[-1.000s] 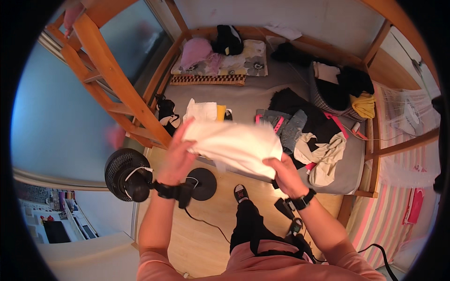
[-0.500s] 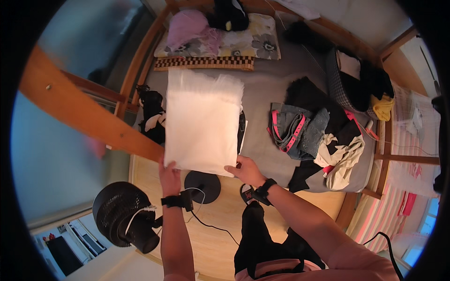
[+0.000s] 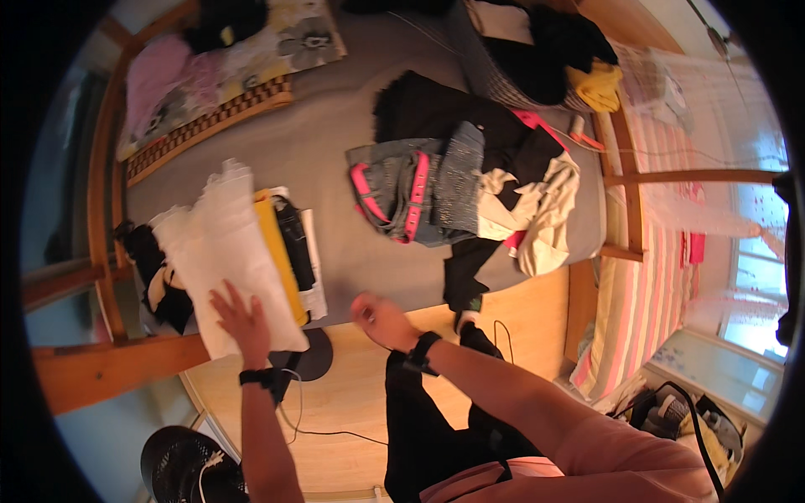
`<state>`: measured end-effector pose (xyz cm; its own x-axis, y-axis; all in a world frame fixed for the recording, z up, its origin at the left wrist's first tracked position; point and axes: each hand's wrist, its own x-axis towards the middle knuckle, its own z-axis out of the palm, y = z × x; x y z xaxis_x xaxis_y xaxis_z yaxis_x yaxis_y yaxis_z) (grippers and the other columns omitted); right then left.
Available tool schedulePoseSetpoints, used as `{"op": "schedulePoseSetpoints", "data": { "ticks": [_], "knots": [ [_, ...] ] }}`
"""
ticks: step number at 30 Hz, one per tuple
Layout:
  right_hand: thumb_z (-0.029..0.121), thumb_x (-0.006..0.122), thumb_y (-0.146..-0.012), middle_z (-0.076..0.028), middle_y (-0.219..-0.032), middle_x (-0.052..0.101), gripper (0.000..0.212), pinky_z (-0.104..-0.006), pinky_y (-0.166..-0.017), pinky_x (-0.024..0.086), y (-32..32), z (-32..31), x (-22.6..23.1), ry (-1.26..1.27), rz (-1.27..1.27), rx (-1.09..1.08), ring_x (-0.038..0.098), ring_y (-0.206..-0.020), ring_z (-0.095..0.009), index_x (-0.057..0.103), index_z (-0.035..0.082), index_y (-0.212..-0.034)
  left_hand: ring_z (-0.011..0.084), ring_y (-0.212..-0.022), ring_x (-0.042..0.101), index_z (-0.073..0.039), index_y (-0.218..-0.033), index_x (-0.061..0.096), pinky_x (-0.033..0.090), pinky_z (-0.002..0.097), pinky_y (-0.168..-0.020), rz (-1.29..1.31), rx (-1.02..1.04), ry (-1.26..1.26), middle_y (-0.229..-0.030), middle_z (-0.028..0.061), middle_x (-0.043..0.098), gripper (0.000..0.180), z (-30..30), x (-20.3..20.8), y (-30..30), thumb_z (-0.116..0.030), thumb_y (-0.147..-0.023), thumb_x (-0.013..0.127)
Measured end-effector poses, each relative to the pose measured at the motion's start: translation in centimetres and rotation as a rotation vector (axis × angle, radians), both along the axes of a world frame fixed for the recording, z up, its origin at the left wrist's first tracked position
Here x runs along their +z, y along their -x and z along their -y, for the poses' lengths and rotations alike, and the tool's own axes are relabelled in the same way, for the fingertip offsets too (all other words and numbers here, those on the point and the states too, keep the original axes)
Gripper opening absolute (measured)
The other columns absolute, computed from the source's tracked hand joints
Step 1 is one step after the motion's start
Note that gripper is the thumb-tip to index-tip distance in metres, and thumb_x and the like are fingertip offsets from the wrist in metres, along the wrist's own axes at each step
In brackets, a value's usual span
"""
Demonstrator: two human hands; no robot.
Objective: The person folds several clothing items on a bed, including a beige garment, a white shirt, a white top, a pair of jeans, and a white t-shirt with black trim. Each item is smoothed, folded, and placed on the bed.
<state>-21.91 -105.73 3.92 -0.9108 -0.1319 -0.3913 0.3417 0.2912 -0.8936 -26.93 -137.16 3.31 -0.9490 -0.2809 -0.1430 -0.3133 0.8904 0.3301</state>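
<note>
A folded white garment (image 3: 222, 260) with a thin, ragged-looking far edge lies at the near left of the bed. My left hand (image 3: 239, 323) rests flat on its near part, fingers spread. Under or beside its right side show folded yellow cloth (image 3: 281, 251), black cloth (image 3: 293, 243) and white cloth (image 3: 314, 281). My right hand (image 3: 381, 321) hangs in the air just off the bed's near edge, fingers curled in, with nothing visible in them. To its far right lies a loose heap: denim (image 3: 457, 189) with a pink belt (image 3: 415, 197), black clothing (image 3: 444, 109) and cream cloth (image 3: 545, 222).
A wooden bed rail (image 3: 126, 369) crosses at the near left. On the grey bed sheet (image 3: 327, 117) stand a checked fabric bin (image 3: 482, 63) with yellow cloth (image 3: 595, 86) beside it, and a flowered pillow (image 3: 306, 33). A black fan (image 3: 180, 465) and a cable (image 3: 344, 434) are below.
The white garment was held up by both hands; now it lies on the stacked clothes. My right hand has let go, and my left presses flat on it. The view has swung right.
</note>
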Motion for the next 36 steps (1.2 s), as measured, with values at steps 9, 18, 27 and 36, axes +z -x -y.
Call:
{"op": "schedulePoseSetpoints", "data": {
  "ticks": [9,18,27,36],
  "knots": [
    [0.013,0.081,-0.073,-0.026,-0.144,0.049,0.075,-0.0489,-0.112,0.041,2.1,-36.0,-7.8,-1.115,-0.259,-0.680,0.048,-0.131,-0.045,0.052,0.006,-0.142,0.0356,-0.137,0.048,0.002,-0.136,0.058,0.036,0.0465,-0.116,-0.500,-0.127,0.093,-0.148,0.0211,0.049,0.038,-6.0,12.4,-0.1,-0.010,-0.101,0.064],
    [0.012,0.077,-0.078,-0.020,-0.138,0.054,0.054,-0.0488,-0.107,0.043,1.3,-43.2,-7.2,-0.967,-0.232,-0.234,0.051,-0.126,-0.041,0.061,0.002,-0.128,0.0360,-0.113,0.068,-0.004,-0.134,0.062,0.054,0.0430,-0.096,-0.402,-0.569,-0.043,-0.129,0.0197,0.068,0.047,-40.7,-6.8,10.6,-0.015,-0.091,0.076],
    [0.000,0.067,-0.078,-0.019,-0.136,0.056,0.040,-0.0483,-0.104,0.044,-3.9,-42.4,-5.0,-0.558,-0.300,-0.263,0.053,-0.122,-0.042,0.064,0.004,-0.117,0.0232,-0.089,0.067,0.002,-0.118,0.070,0.050,0.0384,-0.082,-0.044,0.007,-0.470,-0.097,0.0113,0.075,0.043,-33.6,-0.7,11.2,-0.036,-0.098,0.072],
    [0.006,0.069,-0.085,-0.020,-0.138,0.051,0.050,-0.0451,-0.098,0.053,-7.8,-37.0,-3.1,-0.176,-0.053,-0.157,0.057,-0.121,-0.043,0.054,0.003,-0.132,0.0308,-0.132,0.052,0.000,-0.141,0.052,0.042,0.0494,-0.111,-0.730,0.163,-0.393,-0.147,0.0162,0.053,0.056,-23.8,37.5,-0.2,-0.038,-0.101,0.059]
  ]
}}
